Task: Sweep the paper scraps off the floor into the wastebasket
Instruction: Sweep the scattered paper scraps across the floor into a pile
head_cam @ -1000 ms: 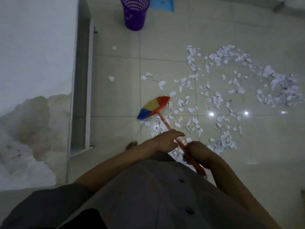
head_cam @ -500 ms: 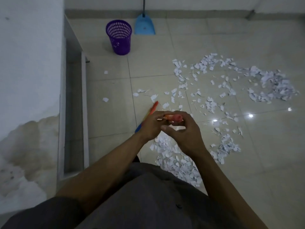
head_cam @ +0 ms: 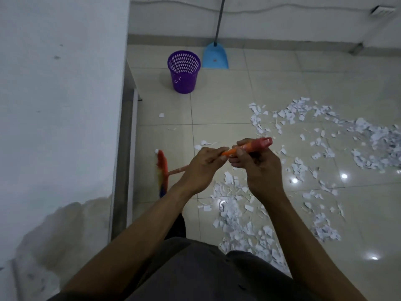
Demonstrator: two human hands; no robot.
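Both hands grip the broom (head_cam: 229, 152) w/ its orange handle lying roughly level, held up above the floor (head_cam: 219, 107) at centre frame. L hand (head_cam: 200, 168) wraps the shaft from the near side, fingers (head_cam: 220, 149) curled over the top, tips pointing right. R hand (head_cam: 259, 170) sits just right of it, nearly touching; its fingers (head_cam: 238, 152) are clenched round the thicker grip part. Handle end w/ hang loop (head_cam: 265, 141) pokes out to the far right, past the R fingertips. Left of the L hand the shaft comes out below the palm and runs left to the broom head (head_cam: 162, 171), red/yellow/blue bristles seen edge-on, close to the wall (head_cam: 60, 94); can't tell if the bristles touch the tiles.

Paper scraps (head_cam: 234, 216) lie on the floor below & near side of the hands, w/ more spread to the right and a thick heap at the far right edge. A few stray bits lie left of centre.

Purple wastebasket (head_cam: 184, 77) stands upright at far centre-left, well apart from the scraps and the broom. Blue dustpan (head_cam: 214, 57) is just right of it, leaning on the far wall.
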